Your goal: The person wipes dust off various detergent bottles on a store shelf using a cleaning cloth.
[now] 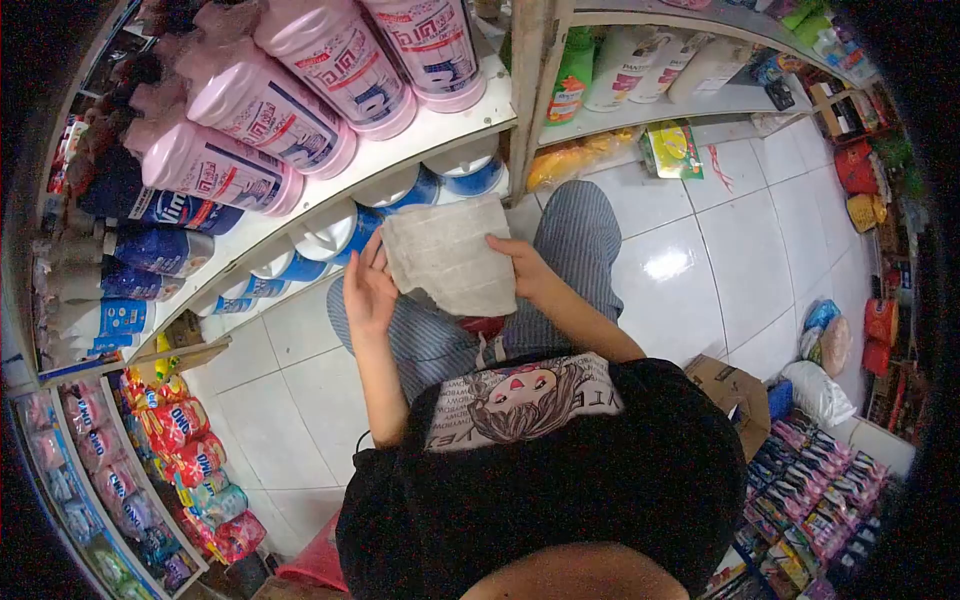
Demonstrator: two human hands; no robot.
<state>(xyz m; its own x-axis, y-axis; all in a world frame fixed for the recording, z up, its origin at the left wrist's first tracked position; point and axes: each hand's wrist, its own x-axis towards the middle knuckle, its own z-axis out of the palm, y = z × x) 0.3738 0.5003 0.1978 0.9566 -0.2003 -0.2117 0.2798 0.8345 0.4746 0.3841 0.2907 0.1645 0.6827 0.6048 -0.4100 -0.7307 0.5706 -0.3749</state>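
Note:
A folded greyish-white cloth (452, 255) is spread above my knees, in front of the lower shelf. My right hand (525, 268) grips its right edge, thumb on top and the other fingers underneath. At the left edge of the cloth, my left hand (370, 292) is turned palm up with its fingers apart, the fingertips right at the cloth's border. Below the cloth, a small red patch (482, 325) shows at my lap, mostly covered.
Pink bottles (315, 85) line the white shelf (410, 130) ahead, above blue-and-white tubs (330, 235). Shampoo bottles (625, 70) stand on the right-hand shelf. Detergent packs (185, 440) fill the left rack. A cardboard box (730, 395) sits on the tiled floor (665, 265) at my right.

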